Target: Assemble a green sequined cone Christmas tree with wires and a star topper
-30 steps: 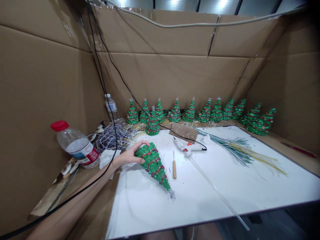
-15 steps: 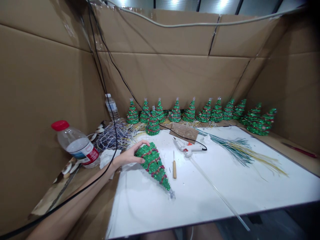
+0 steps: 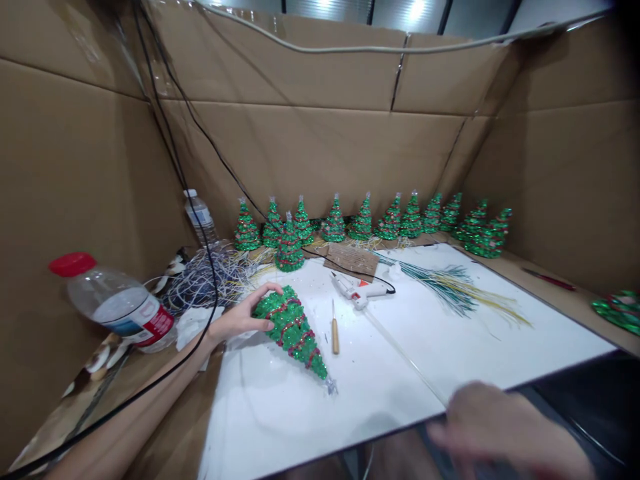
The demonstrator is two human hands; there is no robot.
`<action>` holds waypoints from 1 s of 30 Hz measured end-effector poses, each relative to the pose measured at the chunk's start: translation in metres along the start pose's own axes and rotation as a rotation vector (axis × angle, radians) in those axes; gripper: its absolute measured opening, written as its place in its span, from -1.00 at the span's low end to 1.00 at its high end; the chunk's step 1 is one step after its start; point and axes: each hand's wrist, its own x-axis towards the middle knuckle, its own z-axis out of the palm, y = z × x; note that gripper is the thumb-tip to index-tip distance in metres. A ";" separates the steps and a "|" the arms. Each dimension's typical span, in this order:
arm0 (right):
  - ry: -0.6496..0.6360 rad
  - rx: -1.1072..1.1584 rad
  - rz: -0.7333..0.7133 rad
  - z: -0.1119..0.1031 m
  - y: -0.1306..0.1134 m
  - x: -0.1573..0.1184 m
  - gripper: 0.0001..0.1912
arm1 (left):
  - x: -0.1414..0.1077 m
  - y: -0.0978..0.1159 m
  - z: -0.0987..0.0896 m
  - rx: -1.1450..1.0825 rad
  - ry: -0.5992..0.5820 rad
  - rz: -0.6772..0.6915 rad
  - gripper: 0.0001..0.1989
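My left hand (image 3: 247, 317) is closed around the wide base of a small green tinsel Christmas tree (image 3: 293, 330), wound with a red garland. The tree lies tilted over the white board, its clear tip pointing toward me and to the right. At the lower right, my right hand (image 3: 500, 427) is smeared by motion near the board's front edge, over the end of a long glue stick (image 3: 405, 357). Its fingers are too blurred to read. Between the hands lie a wooden-handled awl (image 3: 335, 337) and a white hot glue gun (image 3: 359, 292) with the stick in its back.
Several finished-looking trees (image 3: 336, 220) stand along the cardboard wall. Green and yellow wires (image 3: 445, 287) lie at the right of the white board (image 3: 380, 393). At left are a red-capped bottle (image 3: 123, 310), a tangle of wire (image 3: 200, 280) and a hanging black cable (image 3: 215, 267).
My right hand has come into view at the lower right. The view has swung right, bringing another tree in at the right edge. My left hand keeps its hold on the tree.
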 end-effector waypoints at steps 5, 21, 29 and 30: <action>0.184 -0.098 0.507 -0.032 0.072 0.053 -0.56 | 0.001 0.001 0.000 0.015 0.001 0.007 -0.44; 0.076 -0.549 1.132 -0.052 0.235 0.074 -0.67 | 0.003 -0.003 0.002 -0.022 0.015 0.004 -0.44; -0.013 -0.599 0.931 -0.055 0.240 0.098 -0.66 | 0.004 0.000 0.001 -0.016 0.010 0.015 -0.46; -0.032 -0.598 0.900 -0.055 0.239 0.101 -0.66 | 0.004 0.000 0.001 -0.015 0.009 0.016 -0.46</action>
